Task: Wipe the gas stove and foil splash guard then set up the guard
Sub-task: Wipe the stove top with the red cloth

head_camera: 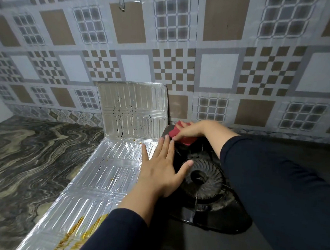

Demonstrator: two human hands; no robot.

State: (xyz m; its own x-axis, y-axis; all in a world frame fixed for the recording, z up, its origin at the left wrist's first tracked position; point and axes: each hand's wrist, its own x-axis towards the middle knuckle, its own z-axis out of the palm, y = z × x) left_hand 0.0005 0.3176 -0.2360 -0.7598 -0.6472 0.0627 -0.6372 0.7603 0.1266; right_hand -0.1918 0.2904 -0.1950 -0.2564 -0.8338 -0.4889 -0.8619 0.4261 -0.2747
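A black gas stove (210, 214) with a round burner (204, 178) sits on the counter at centre right. To its left lies a silver foil splash guard (98, 179), mostly flat on the counter, with its far panel (134, 107) standing against the wall. Dark specks and amber stains mark the foil. My left hand (163, 167) lies flat, fingers spread, on the guard's right edge and the stove's left side. My right hand (191, 130) presses a red cloth (182, 136) onto the stove's far end.
A patterned tile wall (214, 67) runs right behind the stove and guard. Marbled dark counter (30, 152) spreads to the left. A clear hook (122, 3) hangs on the wall at the top.
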